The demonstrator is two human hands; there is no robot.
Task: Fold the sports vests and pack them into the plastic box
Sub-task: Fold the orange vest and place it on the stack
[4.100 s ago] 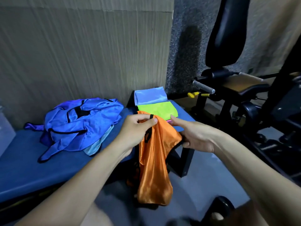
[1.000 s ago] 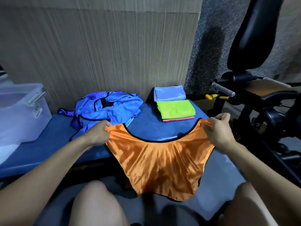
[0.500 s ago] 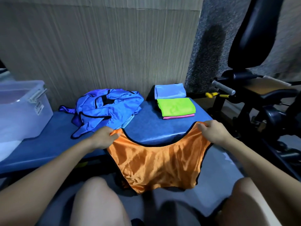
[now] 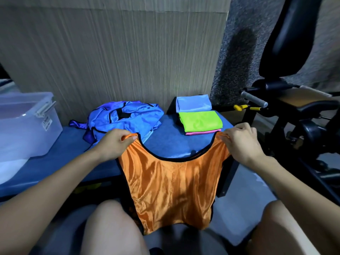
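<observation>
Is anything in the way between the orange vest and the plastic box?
Nothing visible blocks it. Both hands hold the orange vest by its shoulders, left hand and right hand. The plastic box sits far left on the blue bench; the crumpled blue vests lie farther back.

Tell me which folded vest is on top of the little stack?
The bright green folded vest. It lies on top of the pink folded vest, of which only an edge shows. The light blue folded vest sits separately behind them.

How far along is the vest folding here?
Done: folded vests stacked on the bench. In hand: the left hand and right hand hold the orange vest spread by its shoulders. Left: the blue pile, then packing the box.
</observation>
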